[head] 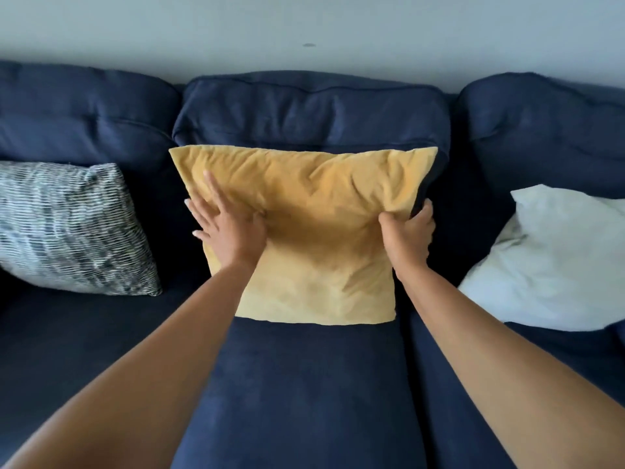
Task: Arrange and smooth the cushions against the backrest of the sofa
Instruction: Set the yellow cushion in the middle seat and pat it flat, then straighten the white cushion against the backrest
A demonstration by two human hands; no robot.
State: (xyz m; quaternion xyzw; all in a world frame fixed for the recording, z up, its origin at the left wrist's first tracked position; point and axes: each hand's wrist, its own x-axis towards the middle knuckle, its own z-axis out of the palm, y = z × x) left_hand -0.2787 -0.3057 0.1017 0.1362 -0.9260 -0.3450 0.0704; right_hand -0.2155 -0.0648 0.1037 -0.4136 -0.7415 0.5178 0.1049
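A mustard-yellow cushion (314, 211) leans upright against the middle backrest (311, 110) of a dark blue sofa. My left hand (230, 228) lies flat on the cushion's left side, fingers spread. The cushion's right edge is pinched in my right hand (411, 231), with the fingers wrapped behind it. A black-and-white patterned cushion (72, 228) rests against the left backrest. Against the right backrest slumps a white cushion (554, 262).
The blue seat (304, 394) stretches toward me between my forearms. A pale wall (304, 22) rises behind the sofa. Gaps of dark seat separate the yellow cushion from its neighbours on both sides.
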